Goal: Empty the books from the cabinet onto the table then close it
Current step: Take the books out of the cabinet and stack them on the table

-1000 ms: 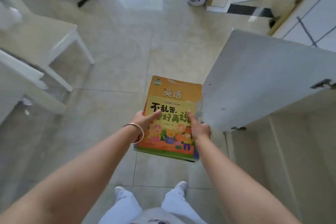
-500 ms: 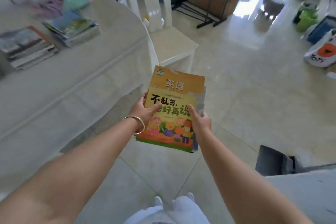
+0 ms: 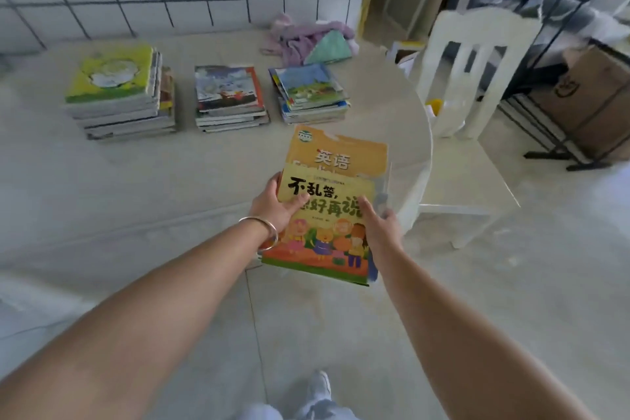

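Over the near edge of the table (image 3: 211,181), both hands carry a small batch of children's books (image 3: 329,204) level, its far end above the tabletop and its near end out over the floor. The left hand (image 3: 276,211) grips the left edge, thumb curled onto the top cover, and the right hand (image 3: 378,225) grips the right edge with the thumb on top and the fingers hidden beneath. Judging by what lies ahead, the emptying is well along: 3 stacks already sit in a row further back on the table, the green-covered stack (image 3: 117,92) on the left, the middle stack (image 3: 228,95) and the blue-covered stack (image 3: 308,90) on the right, each well apart from the batch in hand. This batch is not yet set down, and bare tabletop lies in front of the row for it. The cabinet is out of view, so whether more books remain inside cannot be told, and closing it is likely left to do. The top book is yellow with bold black Chinese characters and cartoon children; under it an orange book pokes out at the far end, with thinner volumes below.
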